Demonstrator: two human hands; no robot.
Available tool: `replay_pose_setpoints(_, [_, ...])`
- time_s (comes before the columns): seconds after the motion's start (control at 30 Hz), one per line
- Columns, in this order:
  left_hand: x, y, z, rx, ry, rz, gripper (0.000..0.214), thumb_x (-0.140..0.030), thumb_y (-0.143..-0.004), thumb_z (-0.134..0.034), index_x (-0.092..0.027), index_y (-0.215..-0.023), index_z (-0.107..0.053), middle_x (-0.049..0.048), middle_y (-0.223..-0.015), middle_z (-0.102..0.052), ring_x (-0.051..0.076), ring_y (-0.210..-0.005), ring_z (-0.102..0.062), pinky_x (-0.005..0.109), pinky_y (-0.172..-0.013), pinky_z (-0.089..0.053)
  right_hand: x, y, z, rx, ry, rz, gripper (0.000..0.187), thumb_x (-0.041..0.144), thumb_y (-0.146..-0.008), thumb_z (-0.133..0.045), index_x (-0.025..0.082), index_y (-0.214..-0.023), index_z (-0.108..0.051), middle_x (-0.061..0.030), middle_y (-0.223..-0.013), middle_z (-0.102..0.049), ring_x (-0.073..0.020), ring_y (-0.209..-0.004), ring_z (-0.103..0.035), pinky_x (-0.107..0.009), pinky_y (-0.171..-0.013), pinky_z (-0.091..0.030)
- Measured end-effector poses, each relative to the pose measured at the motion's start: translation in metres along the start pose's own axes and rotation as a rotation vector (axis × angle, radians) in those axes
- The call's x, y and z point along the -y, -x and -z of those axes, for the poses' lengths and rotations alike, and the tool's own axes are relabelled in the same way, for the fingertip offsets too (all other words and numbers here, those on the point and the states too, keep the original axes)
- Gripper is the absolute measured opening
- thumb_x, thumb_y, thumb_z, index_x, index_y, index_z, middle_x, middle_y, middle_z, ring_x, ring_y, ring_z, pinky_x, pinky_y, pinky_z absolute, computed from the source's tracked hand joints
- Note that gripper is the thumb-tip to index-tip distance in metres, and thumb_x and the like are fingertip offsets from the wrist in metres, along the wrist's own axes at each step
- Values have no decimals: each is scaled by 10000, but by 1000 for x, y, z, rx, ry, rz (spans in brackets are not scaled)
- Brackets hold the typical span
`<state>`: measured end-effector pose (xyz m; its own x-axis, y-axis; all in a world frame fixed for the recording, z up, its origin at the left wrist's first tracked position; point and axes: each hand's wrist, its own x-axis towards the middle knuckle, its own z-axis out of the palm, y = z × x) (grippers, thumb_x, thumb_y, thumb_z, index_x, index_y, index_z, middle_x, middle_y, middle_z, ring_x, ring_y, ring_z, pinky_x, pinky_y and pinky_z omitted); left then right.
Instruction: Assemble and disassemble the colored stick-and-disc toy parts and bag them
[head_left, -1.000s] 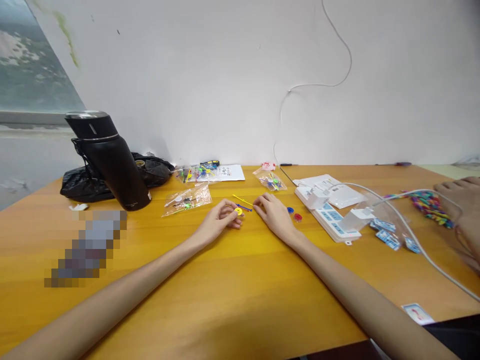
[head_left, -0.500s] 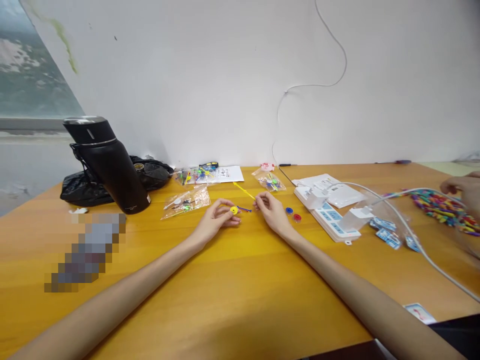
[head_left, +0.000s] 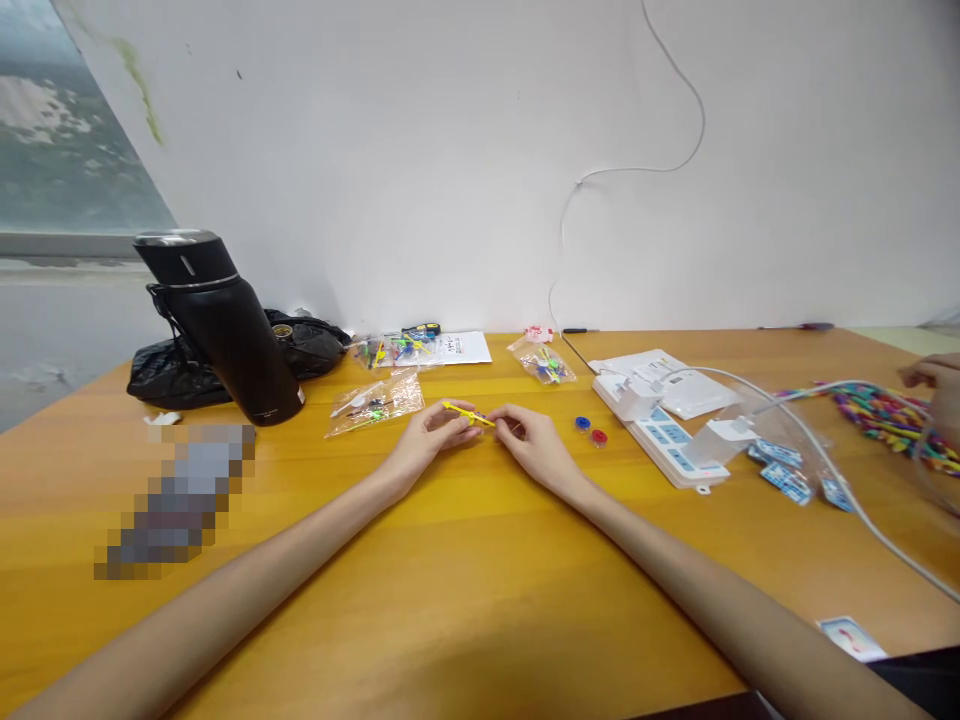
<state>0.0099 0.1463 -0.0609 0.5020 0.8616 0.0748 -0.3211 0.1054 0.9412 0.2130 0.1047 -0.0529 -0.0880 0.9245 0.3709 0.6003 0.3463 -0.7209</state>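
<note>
Between thumb and fingers, my left hand (head_left: pixel 426 442) is closed on a small yellow round piece, now mostly hidden by the yellow arrow. My right hand (head_left: pixel 537 446) pinches one end of a thin yellow plastic arrow (head_left: pixel 459 411). The arrow lies across the left fingertips, its head pointing left; whether it is joined to the round piece I cannot tell. A bit of blue shows behind it. To the right of my right hand, a blue round piece (head_left: pixel 583 424) and a red round piece (head_left: pixel 599 438) rest on the table.
A black bottle (head_left: pixel 232 345) and black plastic bag (head_left: pixel 315 345) stand left. Clear bags of small parts (head_left: pixel 379 402) lie behind my hands. A white power strip (head_left: pixel 671 450) with cables sits right. Another person's hand (head_left: pixel 934 375) is by a colourful pile (head_left: pixel 874 415).
My right hand has moved left and brought the yellow arrow down over the round piece in my left hand. The view has shifted slightly.
</note>
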Motion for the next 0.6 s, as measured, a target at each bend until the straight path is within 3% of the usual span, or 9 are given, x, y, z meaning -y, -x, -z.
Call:
replay_pose_setpoints(0.17, [0,0,1,-24,-80,-57,306,-417,-829,-788,-174,-1009,-742,70,-1158,-727,225,-1070,-706,420,-1101,-494,5,2,1,4,65,51,211,193,-945,-516,185,-1028,-710,-41,-887,-720,-164,-761,-626,-270,-705,-464])
replay_pose_setpoints(0.4, [0,0,-3,-41,-138,-46,355,-430,-760,-839,-172,-992,-762,70,-1072,-749,209,-929,-725,398,-987,-556,12,4,-2,137,-95,9,237,386,-999,-553,187,-928,-660,-13,-772,-683,-148,-667,-609,-246,-625,-448])
replay_pose_setpoints(0.5, [-2,2,-4,-53,-157,-47,365,-436,-756,-841,-173,-996,-762,74,-1055,-762,206,-898,-732,378,-951,-566,7,3,-2,173,-153,0,234,415,-993,-576,193,-966,-643,10,-701,-644,-146,-618,-607,-242,-612,-465])
replay_pose_setpoints(0.6, [-2,2,-4,-58,-154,-29,369,-440,-766,-834,-179,-1016,-757,72,-1015,-777,208,-871,-741,370,-932,-567,2,2,2,202,-117,80,169,363,-993,-595,205,-1023,-647,-6,-785,-691,-157,-694,-647,-254,-684,-497])
